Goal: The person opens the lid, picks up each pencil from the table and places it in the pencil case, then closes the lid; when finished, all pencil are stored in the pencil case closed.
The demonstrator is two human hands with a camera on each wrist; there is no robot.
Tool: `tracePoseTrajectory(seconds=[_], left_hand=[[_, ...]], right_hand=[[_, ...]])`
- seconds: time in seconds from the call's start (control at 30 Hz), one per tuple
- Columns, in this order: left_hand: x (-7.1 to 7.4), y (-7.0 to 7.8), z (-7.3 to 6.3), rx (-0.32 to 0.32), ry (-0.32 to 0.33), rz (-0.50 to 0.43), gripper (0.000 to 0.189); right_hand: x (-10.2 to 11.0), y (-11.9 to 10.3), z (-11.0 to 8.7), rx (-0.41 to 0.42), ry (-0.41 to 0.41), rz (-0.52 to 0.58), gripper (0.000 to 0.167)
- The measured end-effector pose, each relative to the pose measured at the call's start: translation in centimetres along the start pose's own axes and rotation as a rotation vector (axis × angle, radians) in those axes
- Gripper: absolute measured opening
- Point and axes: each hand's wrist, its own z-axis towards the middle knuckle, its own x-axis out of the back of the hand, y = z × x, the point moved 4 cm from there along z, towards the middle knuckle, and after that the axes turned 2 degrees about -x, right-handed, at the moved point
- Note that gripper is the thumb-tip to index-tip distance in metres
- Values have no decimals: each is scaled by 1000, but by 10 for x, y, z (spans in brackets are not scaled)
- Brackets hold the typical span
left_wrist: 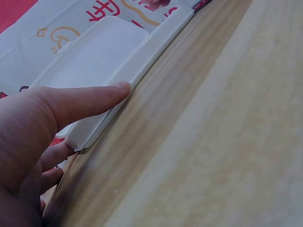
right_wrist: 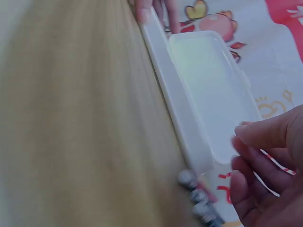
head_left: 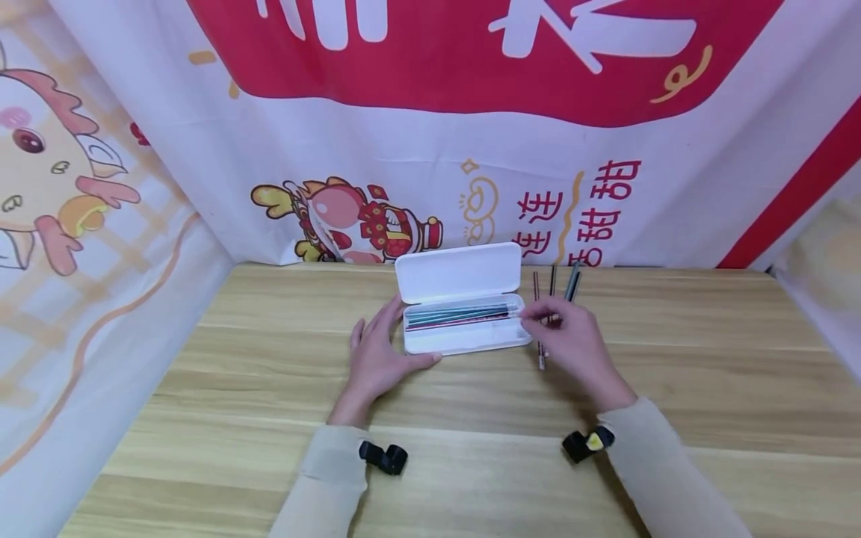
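Note:
A white pencil case (head_left: 471, 345) lies on the table with its lid (head_left: 460, 273) raised at the back. Inside it, several teal and dark red pencils (head_left: 457, 316) lie lengthwise. My left hand (head_left: 377, 359) holds the case at its left front corner, thumb along the front wall and fingers around the left end. Over the right end of the case is my right hand (head_left: 568, 336), close to the pencil ends; in the right wrist view its fingers are loosely bent with nothing between them. Several loose pencils (right_wrist: 199, 195) lie right beside the case, partly hidden under the right hand in the head view.
A wooden table (head_left: 471, 478) carries everything. A printed white and red cloth (head_left: 417, 134) hangs along its back edge, close behind the raised lid, and another patterned cloth (head_left: 101, 224) hangs at the left.

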Motion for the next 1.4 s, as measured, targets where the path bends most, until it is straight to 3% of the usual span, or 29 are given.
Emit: tracePoseTrajectory(seconds=[0.37,0.6,1.0,1.2,1.4], left_hand=[[9,-7,0,24,5,-6,121],[8,-7,0,25,4,-8,121],[6,-5,1,23,-5,-18,120],[4,-4,1,19,-6,-19,121],[2,-2,1,22,-15,-21,120]], right_hand=[[24,33,-23,-167,19,105,17],[21,40,-22,-278,-59,155,27],[22,38,-17,-277,-96,44,37],[32,41,-19,-313,-121,-22,43],[41,46,-24,-363,-131,-64,38]])
